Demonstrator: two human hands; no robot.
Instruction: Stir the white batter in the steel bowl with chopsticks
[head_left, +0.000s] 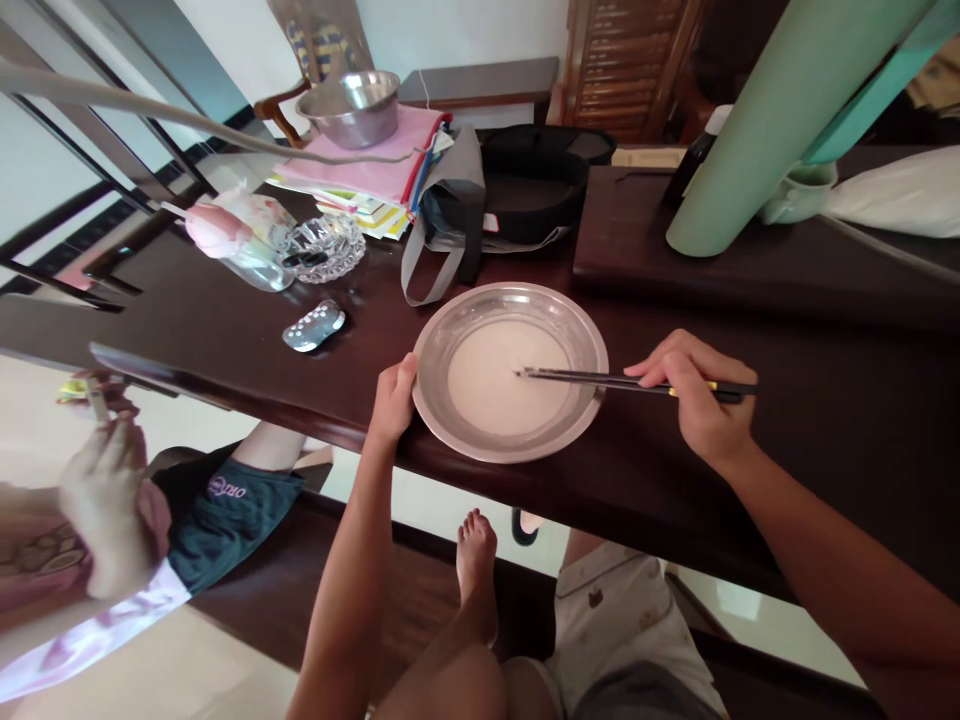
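Room: white wall point(465, 35), slatted wooden panel point(626, 75), pale floor.
Surface: 1 dark wooden table point(832, 450), glossy, with a raised ledge point(622, 240) at the far right.
On the ledge: 1 thick green tube point(787, 130), leaning; beside it, 1 pale green cup point(802, 195).
Far left of the table: 1 pink folder point(322, 178) on stacked papers, bearing 1 steel bowl point(364, 128); 1 grey-and-black bag point(457, 190) next to it; 1 cut-glass ashtray point(345, 255); 1 small device point(313, 326) with pale buttons, lying nearer the edge.
Near edge, centre: 1 metal basin point(510, 303), holding whitish liquid point(487, 390).
Left hand point(394, 400): grasping the basin's left rim.
Right hand point(705, 400): closed around 1 pair of black chopsticks point(592, 378), tips at the liquid near the basin's middle.
Left side: 1 other person, seated, a hand point(105, 480) raised around a small item, too blurred to name.
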